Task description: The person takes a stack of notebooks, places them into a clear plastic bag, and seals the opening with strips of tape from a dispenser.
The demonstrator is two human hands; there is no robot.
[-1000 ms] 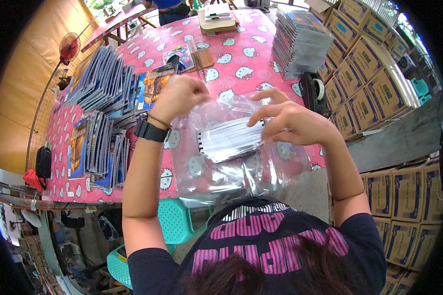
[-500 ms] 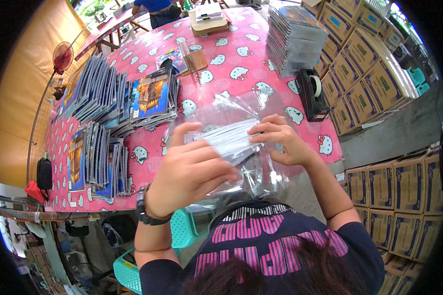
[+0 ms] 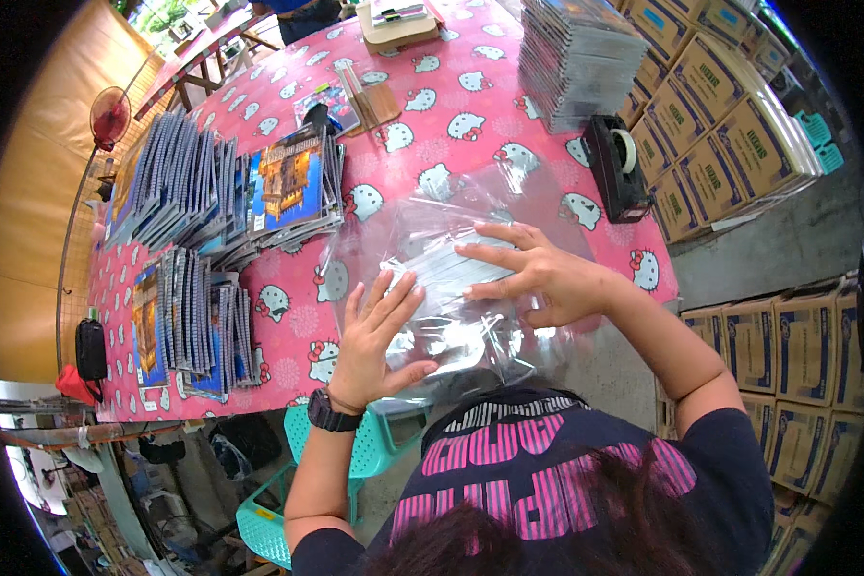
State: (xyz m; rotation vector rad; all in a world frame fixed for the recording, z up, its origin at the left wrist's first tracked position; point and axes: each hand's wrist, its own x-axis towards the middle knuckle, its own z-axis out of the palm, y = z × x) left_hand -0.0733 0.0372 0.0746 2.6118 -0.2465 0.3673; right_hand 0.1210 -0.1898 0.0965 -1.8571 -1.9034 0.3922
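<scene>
A stack of notebooks, white page edges up (image 3: 442, 266), lies at the table's near edge under loose clear plastic film (image 3: 470, 336). My left hand (image 3: 376, 331) rests at the left side of the stack, fingers spread and stretched out on the film. On the stack's right side lies my right hand (image 3: 528, 269), its fingers also apart and pressing flat on the plastic. Neither hand grips anything. Whether the film is a bag or a sheet I cannot tell.
Spiral notebooks (image 3: 178, 182) stand in rows on the left of the pink patterned table (image 3: 466, 125). A tape dispenser (image 3: 616, 171) and a tall wrapped stack (image 3: 581, 67) stand right. Cardboard boxes (image 3: 720, 125) are piled beyond the right edge, and a green stool (image 3: 346, 442) is below.
My left hand has come down from above the stack onto its left side. My right hand has moved left over the stack, fingers spreading. Plastic now covers the page edges.
</scene>
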